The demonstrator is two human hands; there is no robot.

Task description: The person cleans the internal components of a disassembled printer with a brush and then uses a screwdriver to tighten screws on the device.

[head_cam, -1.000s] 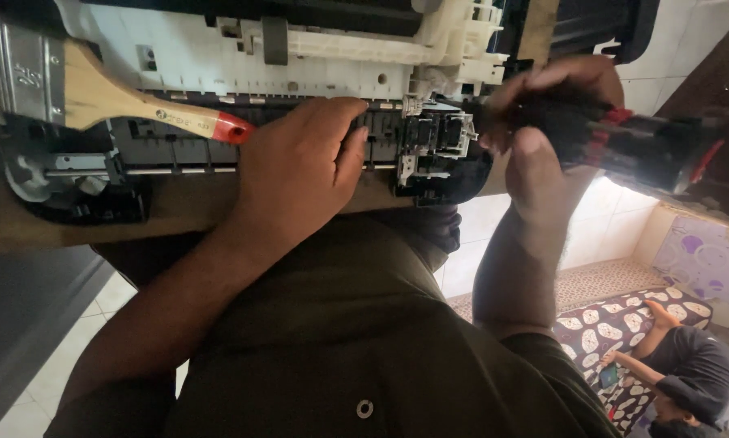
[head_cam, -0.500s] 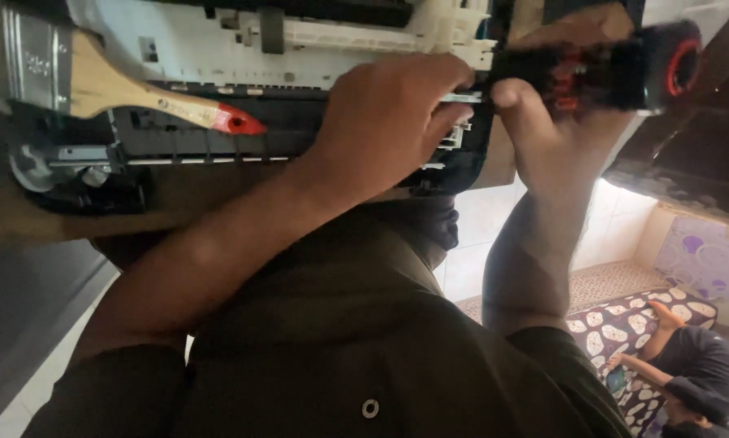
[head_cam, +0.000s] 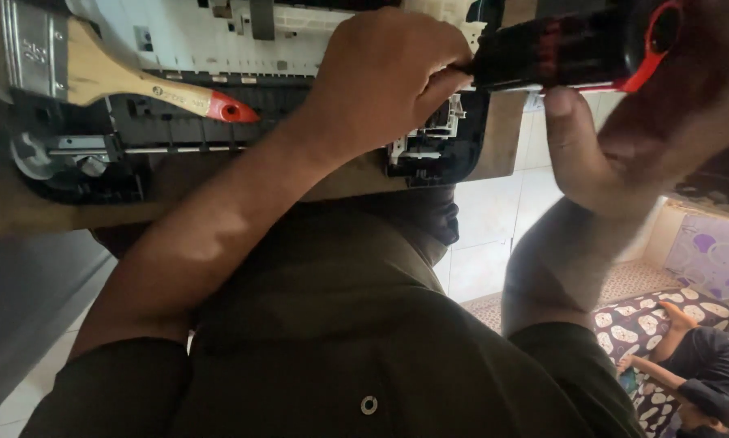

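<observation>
A disassembled machine of white and black plastic [head_cam: 218,40] lies on a wooden table [head_cam: 502,138]. My left hand [head_cam: 381,81] reaches over its right end, and the fingers pinch the front tip of a black and red power screwdriver [head_cam: 575,49]. My right hand [head_cam: 624,138] grips the body of that screwdriver from below, thumb up along its side. The tool lies about level above the black carriage part [head_cam: 437,146] at the machine's right end. The bit itself is hidden by my left fingers.
A paintbrush [head_cam: 129,77] with a wooden handle and red end lies across the left of the machine. A metal rod and bracket [head_cam: 81,150] sit below it. Another person [head_cam: 705,373] lies on a patterned mattress at the lower right, on a tiled floor.
My left hand left the machine's black middle part and moved up and right to the screwdriver's tip. The right hand lifted the screwdriver up and closer to the camera.
</observation>
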